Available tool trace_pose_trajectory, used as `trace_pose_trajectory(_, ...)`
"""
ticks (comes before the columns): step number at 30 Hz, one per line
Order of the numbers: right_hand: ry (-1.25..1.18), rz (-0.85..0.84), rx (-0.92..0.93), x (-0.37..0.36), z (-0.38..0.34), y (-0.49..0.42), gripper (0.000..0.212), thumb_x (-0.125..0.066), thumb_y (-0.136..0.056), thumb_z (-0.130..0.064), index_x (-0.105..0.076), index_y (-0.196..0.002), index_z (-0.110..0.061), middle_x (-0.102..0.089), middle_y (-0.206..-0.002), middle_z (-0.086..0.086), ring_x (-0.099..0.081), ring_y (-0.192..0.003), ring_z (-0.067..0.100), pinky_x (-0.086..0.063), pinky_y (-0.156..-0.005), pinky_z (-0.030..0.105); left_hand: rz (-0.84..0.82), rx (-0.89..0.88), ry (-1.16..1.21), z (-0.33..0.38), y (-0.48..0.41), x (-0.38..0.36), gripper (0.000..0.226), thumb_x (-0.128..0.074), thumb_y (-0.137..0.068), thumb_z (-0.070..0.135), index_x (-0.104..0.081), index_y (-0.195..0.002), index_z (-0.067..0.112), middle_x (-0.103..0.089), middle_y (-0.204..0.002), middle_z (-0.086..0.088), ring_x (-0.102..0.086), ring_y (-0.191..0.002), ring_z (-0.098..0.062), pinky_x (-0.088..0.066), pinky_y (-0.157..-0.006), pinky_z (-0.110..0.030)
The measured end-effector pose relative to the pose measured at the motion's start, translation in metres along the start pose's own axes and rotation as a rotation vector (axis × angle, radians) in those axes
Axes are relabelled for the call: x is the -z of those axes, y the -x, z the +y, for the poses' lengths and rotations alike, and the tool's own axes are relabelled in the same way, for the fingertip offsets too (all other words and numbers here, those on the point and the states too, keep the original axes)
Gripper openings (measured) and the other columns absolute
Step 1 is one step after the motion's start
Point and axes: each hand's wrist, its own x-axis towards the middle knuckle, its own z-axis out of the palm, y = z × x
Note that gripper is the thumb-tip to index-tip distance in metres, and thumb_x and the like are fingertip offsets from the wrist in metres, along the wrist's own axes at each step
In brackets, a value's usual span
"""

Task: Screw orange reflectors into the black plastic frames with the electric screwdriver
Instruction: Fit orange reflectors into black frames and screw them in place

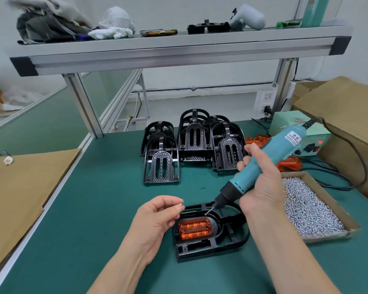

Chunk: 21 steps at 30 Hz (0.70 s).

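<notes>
A black plastic frame (232,240) lies on the green mat at the near centre, with an orange reflector (195,228) seated in it. My right hand (261,187) grips a teal electric screwdriver (263,166), tilted down to the left, its bit tip just above the frame's upper edge beside the reflector. My left hand (157,217) hovers left of the frame and pinches a small screw (181,204) between thumb and forefinger.
Several black frames (191,143) are stacked behind the work spot. A cardboard tray of screws (306,204) sits to the right, with loose orange reflectors (289,162) and a green power box (302,134) behind it. Cardboard lies at left and right. An aluminium shelf (179,52) spans overhead.
</notes>
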Motion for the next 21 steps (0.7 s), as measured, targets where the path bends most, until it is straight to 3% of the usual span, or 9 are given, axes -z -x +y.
trace_pose_trajectory(2, 0.032, -0.027, -0.021, -0.005, 0.002, 0.002, 0.052, -0.082, -0.064, -0.025, -0.058, -0.109, -0.011, -0.053, -0.068, -0.002, -0.049, -0.055, 0.009, -0.045, -0.050, 0.018, -0.026, -0.002, -0.012, 0.000, 0.003, -0.002, 0.028, -0.084, -0.055, 0.017, -0.079, -0.082, 0.012, -0.070, -0.087, -0.013, -0.058, -0.073, -0.016, -0.043, -0.074, -0.030)
trace_pose_trajectory(6, 0.065, -0.014, 0.063, -0.013, 0.011, 0.007, 0.017, -0.074, -0.085, -0.010, -0.057, -0.088, -0.013, -0.054, -0.057, -0.003, -0.049, -0.046, 0.010, -0.045, -0.048, 0.019, -0.062, -0.001, -0.008, -0.002, 0.008, -0.004, 0.026, -0.083, -0.055, 0.015, -0.078, -0.080, 0.011, -0.069, -0.086, -0.014, -0.057, -0.073, -0.018, -0.042, -0.074, -0.031)
trace_pose_trajectory(9, 0.069, 0.002, 0.174, -0.022, 0.014, 0.012, 0.023, -0.073, -0.087, -0.008, -0.055, -0.077, -0.019, -0.054, -0.053, -0.006, -0.049, -0.045, 0.009, -0.045, -0.050, 0.020, -0.068, 0.000, -0.019, -0.002, 0.010, -0.006, 0.024, -0.083, -0.057, 0.015, -0.078, -0.080, 0.011, -0.069, -0.085, -0.014, -0.054, -0.072, -0.019, -0.039, -0.072, -0.031)
trace_pose_trajectory(13, 0.079, -0.016, 0.267, -0.032, 0.013, 0.018, 0.024, -0.075, -0.087, -0.009, -0.056, -0.077, -0.020, -0.056, -0.054, -0.008, -0.049, -0.045, 0.008, -0.045, -0.052, 0.022, -0.071, -0.003, -0.029, -0.001, 0.013, -0.009, 0.017, -0.082, -0.062, 0.011, -0.077, -0.078, 0.013, -0.065, -0.079, -0.012, -0.052, -0.068, -0.016, -0.037, -0.068, -0.029)
trace_pose_trajectory(17, 0.101, -0.062, 0.292, -0.038, 0.014, 0.021, 0.019, -0.076, -0.083, -0.013, -0.059, -0.079, -0.018, -0.055, -0.056, -0.005, -0.048, -0.045, 0.010, -0.044, -0.052, 0.023, -0.059, -0.003, -0.022, -0.002, 0.015, -0.013, 0.017, -0.075, -0.077, -0.004, -0.077, -0.078, 0.013, -0.064, -0.081, -0.015, -0.054, -0.070, -0.018, -0.037, -0.065, -0.028)
trace_pose_trajectory(21, 0.130, -0.088, 0.288, -0.038, 0.017, 0.023, 0.019, -0.075, -0.086, -0.012, -0.058, -0.080, -0.017, -0.054, -0.057, -0.004, -0.047, -0.047, 0.011, -0.044, -0.052, 0.022, -0.051, -0.002, -0.001, -0.001, 0.017, -0.015, 0.019, -0.074, -0.078, -0.007, -0.077, -0.077, 0.013, -0.065, -0.082, -0.015, -0.055, -0.069, -0.018, -0.037, -0.065, -0.030)
